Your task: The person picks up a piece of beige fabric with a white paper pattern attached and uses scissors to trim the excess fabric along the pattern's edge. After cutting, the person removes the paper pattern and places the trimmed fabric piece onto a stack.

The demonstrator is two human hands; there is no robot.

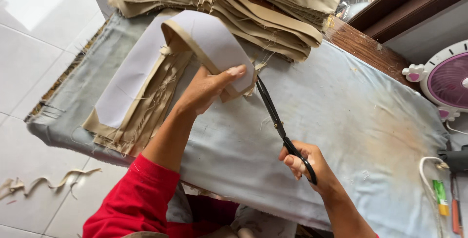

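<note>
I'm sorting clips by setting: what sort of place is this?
Probably a small tailoring or sewing workshop. The right hand works scissors on a khaki piece held by the left hand, with stacks of cut pieces on a padded table.

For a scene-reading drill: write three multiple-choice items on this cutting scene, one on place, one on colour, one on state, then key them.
1. Where do the cut fabric strips lie?
A. on the floor tiles
B. on the fan
C. on the scissors

2. What colour is the sleeve?
A. green
B. red
C. white

3. What is the left hand doing?
A. resting flat on the table
B. holding the scissors
C. holding up a tan fabric piece with white lining

Key:
1 A, the strips rest on the white tiles beside the padded table.
2 B, the forearm cloth is plainly red.
3 C, its grip pinches the piece while the right hand works the black scissors at its edge.
</note>
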